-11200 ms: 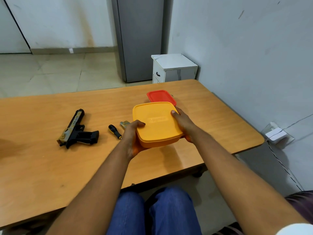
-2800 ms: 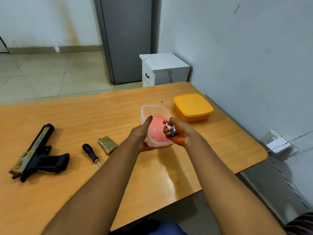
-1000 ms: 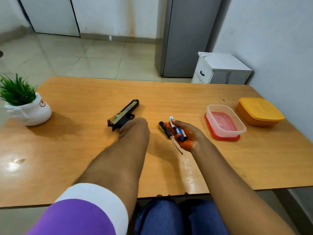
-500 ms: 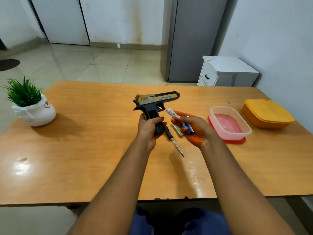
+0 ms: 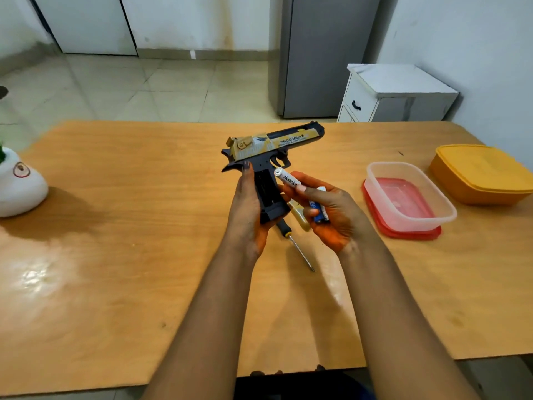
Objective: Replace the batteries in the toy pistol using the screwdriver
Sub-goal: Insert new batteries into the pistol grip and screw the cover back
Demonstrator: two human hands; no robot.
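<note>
The toy pistol [image 5: 268, 157] has come up a touch since half a second ago, barrel pointing right, and my left hand [image 5: 248, 206] stays clenched round its grip above mid-table. My right hand [image 5: 328, 209] has edged closer, fingers pinched on the batteries [image 5: 288, 180], one white tip just beside the grip's open side. The screwdriver [image 5: 297, 246] and the gold cover [image 5: 300, 216] lie under my hands. The clear container [image 5: 409, 194] and orange box [image 5: 484, 174] sit well right; the near table [image 5: 115, 255] is bare.
</note>
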